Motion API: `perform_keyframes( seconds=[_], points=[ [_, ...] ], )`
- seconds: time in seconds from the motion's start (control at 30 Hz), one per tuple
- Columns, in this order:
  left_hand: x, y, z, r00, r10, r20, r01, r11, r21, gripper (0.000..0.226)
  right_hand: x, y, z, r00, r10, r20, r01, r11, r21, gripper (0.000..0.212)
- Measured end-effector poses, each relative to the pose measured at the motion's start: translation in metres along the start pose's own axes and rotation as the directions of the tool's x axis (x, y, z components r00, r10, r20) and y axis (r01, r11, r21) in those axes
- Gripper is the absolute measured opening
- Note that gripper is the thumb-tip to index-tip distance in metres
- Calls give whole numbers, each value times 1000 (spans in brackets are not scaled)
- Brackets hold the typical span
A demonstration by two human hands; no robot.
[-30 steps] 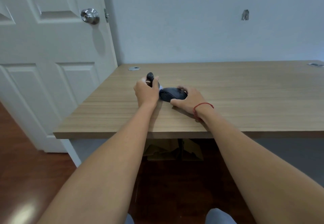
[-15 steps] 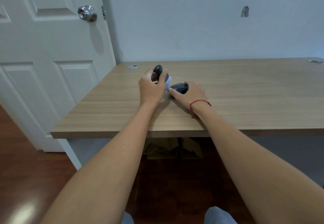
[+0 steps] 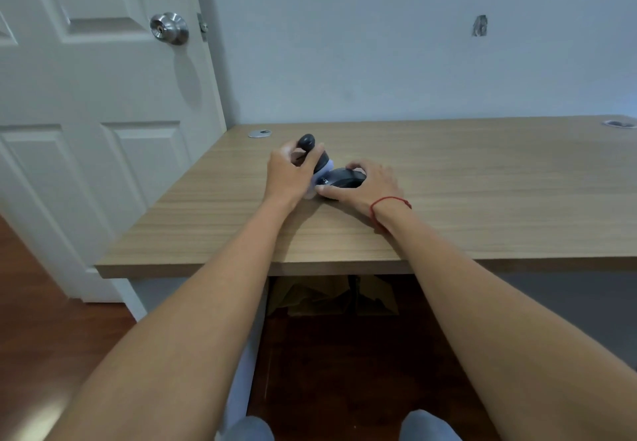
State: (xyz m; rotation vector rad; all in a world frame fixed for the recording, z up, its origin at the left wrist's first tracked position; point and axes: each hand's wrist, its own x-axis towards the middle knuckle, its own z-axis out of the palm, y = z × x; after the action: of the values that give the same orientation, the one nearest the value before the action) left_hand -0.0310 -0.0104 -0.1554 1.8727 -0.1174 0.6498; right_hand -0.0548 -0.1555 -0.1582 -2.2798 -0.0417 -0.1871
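Dark mouse (image 3: 344,178) lies gripped by right hand (image 3: 374,185) while left hand (image 3: 287,175) clutches black-knobbed lavender gadget (image 3: 307,143).

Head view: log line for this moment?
left hand grips tilted dark round-topped gadget with pale lilac base | right hand holds black computer mouse on light wooden desk | gadget beside mouse, contact unclear

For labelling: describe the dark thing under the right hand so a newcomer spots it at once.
On the wooden desk by the white door, find where both hands meet. The computer mouse lies flat under the right hand, whose fingers curl round it. Unlike the round-topped, pale-bodied object the left hand grips beside it, it is low and dark.
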Motion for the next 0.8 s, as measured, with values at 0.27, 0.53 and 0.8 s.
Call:
perform_keyframes(
  seconds=[0.27, 0.53, 0.8],
  points=[
    [5, 23, -12, 956, -13, 294, 48, 992, -113, 15, 1, 0, -13, 983, 4, 186, -7, 1000, 17, 84],
    [18, 40, -13, 867, 1, 498, -35, 998, 58, 17, 0, -3, -14, 979, 18, 205, -47, 989, 137, 97],
    [24, 56, -10, 784, -91, 614, 61, 996, 70, 16, -6, -5, -29, 961, 4, 276, -49, 986, 157, 111]
  ],
)
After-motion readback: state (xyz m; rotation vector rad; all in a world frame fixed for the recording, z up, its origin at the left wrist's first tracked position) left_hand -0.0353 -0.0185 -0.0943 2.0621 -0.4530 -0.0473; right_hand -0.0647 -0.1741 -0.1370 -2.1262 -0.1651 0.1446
